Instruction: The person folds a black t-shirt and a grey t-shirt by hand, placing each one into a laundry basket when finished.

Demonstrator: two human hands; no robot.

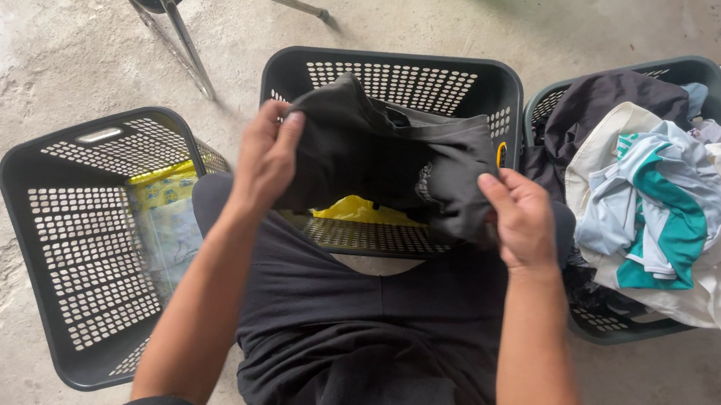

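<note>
Gripping black garment | left hand, right hand | over middle basket

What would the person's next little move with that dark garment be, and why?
Probably lowering the dark garment into the middle basket: both the left hand and right hand hold it directly above that basket, where a yellow item already lies.
</note>
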